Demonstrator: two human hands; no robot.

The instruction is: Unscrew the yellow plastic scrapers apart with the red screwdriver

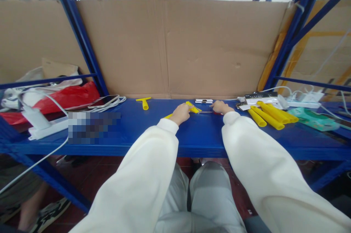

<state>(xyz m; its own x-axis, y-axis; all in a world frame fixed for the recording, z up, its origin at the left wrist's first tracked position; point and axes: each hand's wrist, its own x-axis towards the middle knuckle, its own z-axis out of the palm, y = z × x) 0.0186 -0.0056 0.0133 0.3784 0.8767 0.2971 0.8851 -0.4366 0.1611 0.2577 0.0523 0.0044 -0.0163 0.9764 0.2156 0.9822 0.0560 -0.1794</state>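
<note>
Roughly at nine o'clock on the blue tabletop (131,127), reckoned from its middle with the cardboard panel (131,50) at twelve, lies a white power strip (51,128). Between nine and ten sits a red bag (82,96), crumpled and soft-looking; what it holds is hidden. A phone (103,102) rests just beside it. At ten lies a lone scraper (145,104), yellow and T-shaped.

Near eleven, the left hand (181,113) is closed around the handle of another yellow scraper (194,107), whose head pokes out toward twelve. It looks like light, rigid plastic, probably smooth and a little slippery but not fragile; the round handle seems the best hold, leaving the broad head free. Between twelve and one, a small flat piece (203,101) lies near the panel's foot.

At two, the right hand (220,107) is curled round a thin metal tool (205,112), reddish at its grip, the shaft pointing to nine, at the scraper's head; whether they touch cannot be told. The shaft is probably stiff, best held by its thicker end.

At three, yellow handles (270,119) lie heaped, a black-and-white pack (261,96) just behind them. Beside the heap lies a green packet (314,119); the contents of both are unclear.
</note>
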